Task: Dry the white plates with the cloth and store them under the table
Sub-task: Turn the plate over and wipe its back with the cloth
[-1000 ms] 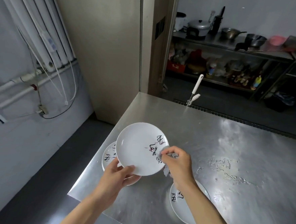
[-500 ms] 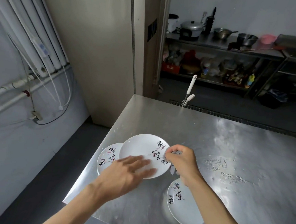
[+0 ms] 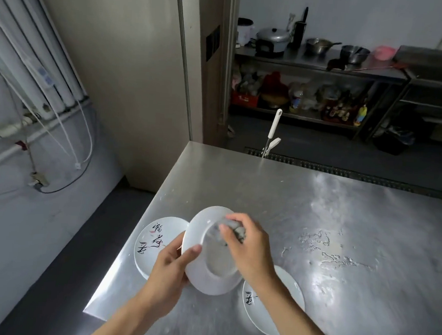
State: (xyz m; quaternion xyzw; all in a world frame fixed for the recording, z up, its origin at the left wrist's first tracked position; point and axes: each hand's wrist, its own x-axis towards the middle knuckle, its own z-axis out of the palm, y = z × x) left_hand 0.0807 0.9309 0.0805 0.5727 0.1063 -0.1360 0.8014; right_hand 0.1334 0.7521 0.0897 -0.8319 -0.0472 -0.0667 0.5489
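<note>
My left hand (image 3: 169,267) grips the near-left rim of a white plate (image 3: 199,275), held tilted above the steel table (image 3: 316,213) with its plain underside facing me. My right hand (image 3: 248,250) holds a bunched grey cloth (image 3: 232,228) and presses it against the plate's base ring. A second white plate (image 3: 154,241) with black brush lettering lies face up on the table near its left edge. A third lettered plate (image 3: 278,310) lies under my right forearm, partly hidden.
Water smears (image 3: 319,247) mark the table to the right of the plates. A white-handled tool (image 3: 272,131) stands up behind the table's far edge. The table's left edge drops to a dark floor (image 3: 64,261). Shelves with pots (image 3: 314,56) stand far behind.
The held plate has been flipped from lettered face up to underside up. My left hand went from lying flat over it to gripping its rim, and the cloth now rubs the base.
</note>
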